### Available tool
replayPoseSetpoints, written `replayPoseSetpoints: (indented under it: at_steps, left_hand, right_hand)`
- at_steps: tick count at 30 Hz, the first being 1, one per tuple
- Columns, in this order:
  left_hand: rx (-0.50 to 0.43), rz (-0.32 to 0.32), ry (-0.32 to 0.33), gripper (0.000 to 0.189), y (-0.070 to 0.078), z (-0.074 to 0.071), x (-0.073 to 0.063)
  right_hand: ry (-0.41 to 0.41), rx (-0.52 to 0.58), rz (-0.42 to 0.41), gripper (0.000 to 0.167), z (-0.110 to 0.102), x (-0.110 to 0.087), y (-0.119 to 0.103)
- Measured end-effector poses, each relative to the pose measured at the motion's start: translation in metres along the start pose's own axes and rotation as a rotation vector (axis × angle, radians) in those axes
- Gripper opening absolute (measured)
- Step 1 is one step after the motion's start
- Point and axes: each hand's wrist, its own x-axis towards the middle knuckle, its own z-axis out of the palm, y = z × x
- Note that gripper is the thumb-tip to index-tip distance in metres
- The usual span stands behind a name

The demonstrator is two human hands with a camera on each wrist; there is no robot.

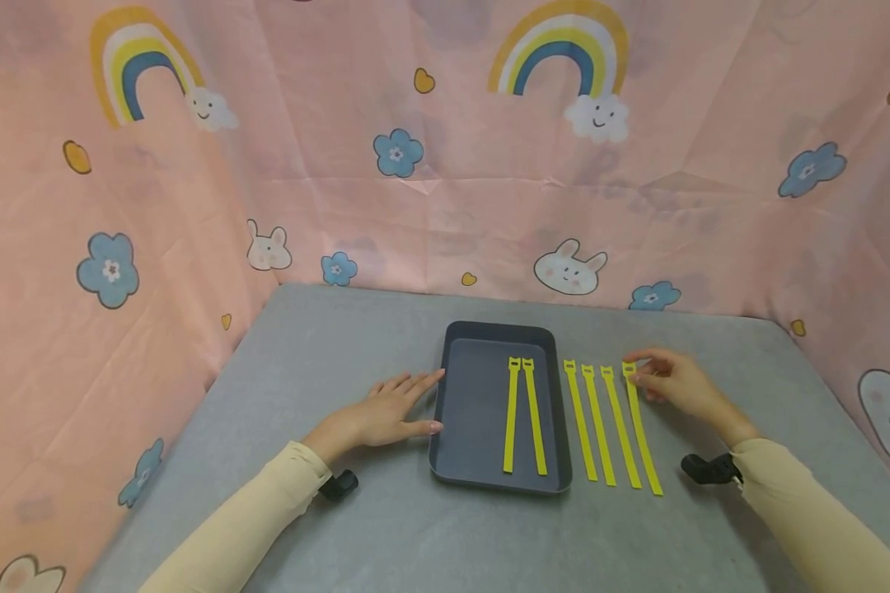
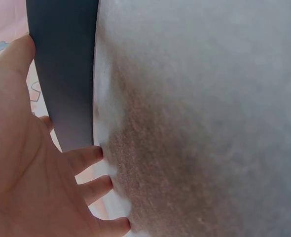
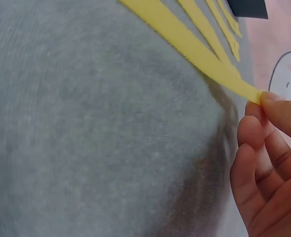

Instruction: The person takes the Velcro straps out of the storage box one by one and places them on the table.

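Observation:
A dark grey tray (image 1: 470, 420) lies on the table with two yellow hook-and-loop cable ties (image 1: 511, 420) side by side in it. To its right, several more yellow ties (image 1: 598, 424) are laid out in a row. My right hand (image 1: 678, 385) pinches the slotted head of the rightmost cable tie (image 1: 644, 436) between thumb and fingers; in the right wrist view that tie (image 3: 204, 59) rises off the table toward the fingertips. With fingers spread, my left hand (image 1: 381, 418) rests at the tray's left side, thumb and index fingertip at the rim.
A grey cloth-covered table (image 1: 341, 346) lies under everything. Pink printed fabric (image 1: 445, 206) hangs along the back and both sides. Black wrist devices (image 1: 339, 486) sit below each wrist, near the cream sleeves.

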Motion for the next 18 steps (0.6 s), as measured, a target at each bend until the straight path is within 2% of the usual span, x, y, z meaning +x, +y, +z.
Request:
replayPoseSetpoints:
  at_steps: [18]
  left_hand:
    - [0.002, 0.006, 0.010, 0.085, 0.0000, 0.0008, 0.0001]
  right_hand:
    - [0.007, -0.048, 0.029, 0.035, 0.0066, 0.0051, 0.0061]
